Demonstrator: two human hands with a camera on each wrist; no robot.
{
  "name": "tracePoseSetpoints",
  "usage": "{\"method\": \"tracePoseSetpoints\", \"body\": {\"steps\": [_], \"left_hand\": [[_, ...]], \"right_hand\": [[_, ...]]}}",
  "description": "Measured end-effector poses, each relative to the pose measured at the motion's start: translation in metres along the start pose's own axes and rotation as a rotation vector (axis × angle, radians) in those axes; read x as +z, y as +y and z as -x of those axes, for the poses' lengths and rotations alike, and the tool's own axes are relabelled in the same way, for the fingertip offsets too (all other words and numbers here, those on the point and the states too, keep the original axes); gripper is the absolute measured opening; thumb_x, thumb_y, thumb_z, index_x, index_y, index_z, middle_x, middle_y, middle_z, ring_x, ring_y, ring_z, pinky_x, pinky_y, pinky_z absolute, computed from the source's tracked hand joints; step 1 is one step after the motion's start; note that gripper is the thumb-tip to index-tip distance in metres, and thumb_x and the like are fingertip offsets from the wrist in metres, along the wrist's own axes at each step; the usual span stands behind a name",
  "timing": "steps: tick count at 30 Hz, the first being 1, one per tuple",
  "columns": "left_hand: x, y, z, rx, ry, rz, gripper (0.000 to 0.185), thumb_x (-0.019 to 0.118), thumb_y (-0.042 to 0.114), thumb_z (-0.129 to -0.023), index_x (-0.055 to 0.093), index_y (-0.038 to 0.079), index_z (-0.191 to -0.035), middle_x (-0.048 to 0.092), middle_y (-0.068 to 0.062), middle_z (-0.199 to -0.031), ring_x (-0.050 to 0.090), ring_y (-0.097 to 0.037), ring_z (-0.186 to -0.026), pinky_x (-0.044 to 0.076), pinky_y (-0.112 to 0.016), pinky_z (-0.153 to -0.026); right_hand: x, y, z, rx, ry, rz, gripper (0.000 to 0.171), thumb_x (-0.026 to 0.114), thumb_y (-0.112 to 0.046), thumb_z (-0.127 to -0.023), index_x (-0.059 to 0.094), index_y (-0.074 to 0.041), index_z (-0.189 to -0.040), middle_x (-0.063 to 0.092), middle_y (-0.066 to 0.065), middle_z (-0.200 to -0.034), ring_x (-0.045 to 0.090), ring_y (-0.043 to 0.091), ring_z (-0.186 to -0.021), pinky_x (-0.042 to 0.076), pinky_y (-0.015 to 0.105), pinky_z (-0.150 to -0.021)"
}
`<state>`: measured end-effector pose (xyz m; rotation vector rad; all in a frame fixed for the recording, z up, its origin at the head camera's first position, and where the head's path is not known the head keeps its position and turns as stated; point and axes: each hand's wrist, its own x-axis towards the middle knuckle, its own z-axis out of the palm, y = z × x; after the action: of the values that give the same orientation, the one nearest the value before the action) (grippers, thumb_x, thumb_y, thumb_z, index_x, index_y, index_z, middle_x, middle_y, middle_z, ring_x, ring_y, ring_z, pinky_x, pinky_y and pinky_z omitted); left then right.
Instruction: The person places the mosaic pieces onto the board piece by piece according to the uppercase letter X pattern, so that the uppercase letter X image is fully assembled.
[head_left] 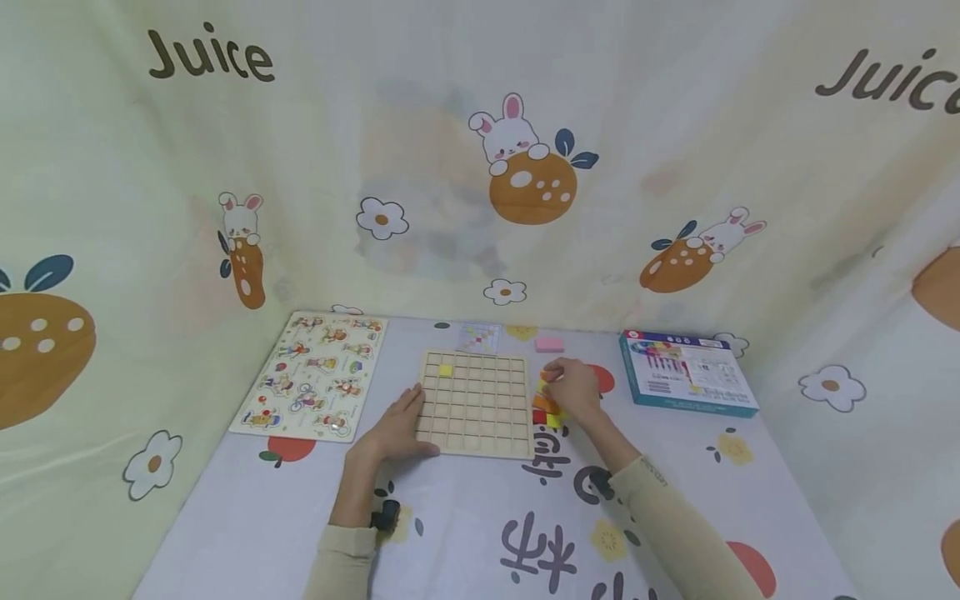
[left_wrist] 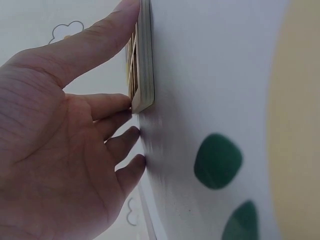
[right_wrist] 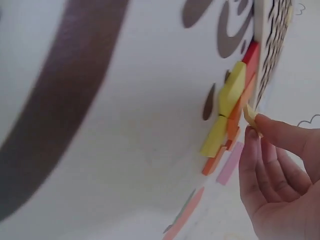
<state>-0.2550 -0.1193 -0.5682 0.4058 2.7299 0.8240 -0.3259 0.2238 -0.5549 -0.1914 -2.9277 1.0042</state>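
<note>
A square wooden grid board point(head_left: 474, 410) lies flat on the table, with one yellow tile point(head_left: 446, 370) in a cell near its far left corner. My left hand point(head_left: 393, 429) rests against the board's near left corner, thumb along the front edge and fingers, fairly straight, at the left side. Between thumb and fingertips my right hand point(head_left: 573, 387) pinches a small pale yellow tile point(right_wrist: 249, 116), just right of the board. Beneath that hand are loose tiles: orange point(head_left: 546, 404), red point(head_left: 538, 416) and yellow point(head_left: 553, 422); the hand partly hides them in the head view.
A patterned card point(head_left: 478, 337) lies behind the board, with a pink block point(head_left: 549, 343) to its right. At the left is a picture puzzle board point(head_left: 307, 379). A flat box with a teal edge point(head_left: 686, 375) lies at the right. Printed cloth covers table and walls.
</note>
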Motion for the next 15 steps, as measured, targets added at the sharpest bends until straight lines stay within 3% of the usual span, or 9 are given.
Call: {"method": "tracePoseSetpoints", "body": {"steps": [5, 10, 15], "left_hand": [[0.002, 0.000, -0.001, -0.014, 0.005, -0.017, 0.111, 0.088, 0.042, -0.081, 0.026, -0.002, -0.163, 0.015, -0.014, -0.174, 0.013, -0.034, -0.160, 0.018, -0.049, -0.130], [0.003, -0.002, -0.004, -0.029, 0.009, -0.023, 0.113, 0.087, 0.043, -0.081, 0.024, 0.001, -0.164, 0.012, -0.011, -0.175, 0.011, -0.032, -0.161, 0.015, -0.048, -0.130], [0.003, 0.001, 0.000, -0.009, 0.012, -0.013, 0.112, 0.087, 0.040, -0.081, 0.025, -0.004, -0.163, 0.015, -0.016, -0.174, 0.012, -0.036, -0.160, 0.015, -0.050, -0.130]], "right_hand": [[0.001, -0.006, -0.002, -0.065, 0.036, -0.044, 0.026, 0.084, -0.014, -0.089, 0.077, -0.013, -0.114, 0.076, 0.004, -0.098, 0.069, 0.024, -0.089, 0.060, 0.033, -0.071], [0.005, -0.017, -0.005, -0.136, 0.005, -0.087, 0.028, 0.086, -0.014, -0.087, 0.078, -0.014, -0.113, 0.078, 0.000, -0.097, 0.073, 0.023, -0.091, 0.062, 0.039, -0.081], [0.017, -0.026, -0.006, -0.185, -0.023, -0.137, 0.026, 0.086, -0.010, -0.086, 0.078, -0.012, -0.111, 0.078, -0.001, -0.093, 0.074, 0.020, -0.089, 0.063, 0.041, -0.086]]}}
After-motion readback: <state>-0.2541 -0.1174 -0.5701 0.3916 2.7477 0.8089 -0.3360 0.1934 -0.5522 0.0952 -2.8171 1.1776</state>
